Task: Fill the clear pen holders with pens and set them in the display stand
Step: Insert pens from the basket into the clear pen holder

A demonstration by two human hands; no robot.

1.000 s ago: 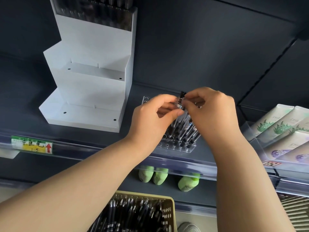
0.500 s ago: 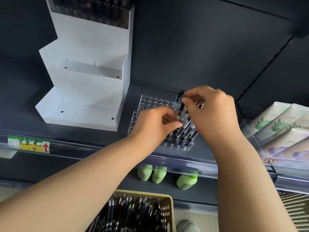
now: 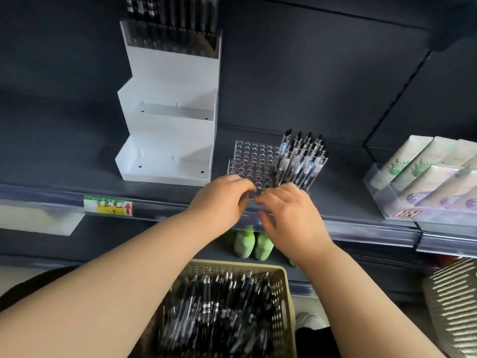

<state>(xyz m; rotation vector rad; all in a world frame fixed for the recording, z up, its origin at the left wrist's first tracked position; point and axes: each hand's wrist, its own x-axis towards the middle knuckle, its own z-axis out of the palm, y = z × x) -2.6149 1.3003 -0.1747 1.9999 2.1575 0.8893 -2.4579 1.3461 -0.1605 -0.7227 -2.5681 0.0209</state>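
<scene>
1. Both hands have come down from the pen tops, where they were a second ago, to the near edge of the clear holder [image 3: 251, 161].
2. The left hand [image 3: 222, 202] has its fingers curled at that near edge with the thumb tucked under them. I cannot tell whether it really grips the plastic.
3. The right hand [image 3: 289, 215] is loosely curled, and its fingertips meet the same edge just beside the left hand's. I cannot tell whether it has hold of anything, and no pen shows in it.
4. The holder sits on the dark shelf [image 3: 335, 177], just to the right of the white display stand [image 3: 170, 120].
5. A cluster of pens [image 3: 302, 158] stands upright in the holder's right part. The holes on its left part are bare.
6. The stand's top step carries a row of dark pens [image 3: 170, 27], and its two lower steps are bare white.
7. A tan basket [image 3: 282, 288] of loose black pens sits low under the forearms.
8. Two green bottles [image 3: 254, 244] stand on the shelf below.
9. Pale boxes [image 3: 426, 171] lie in a clear tray to the right.
</scene>
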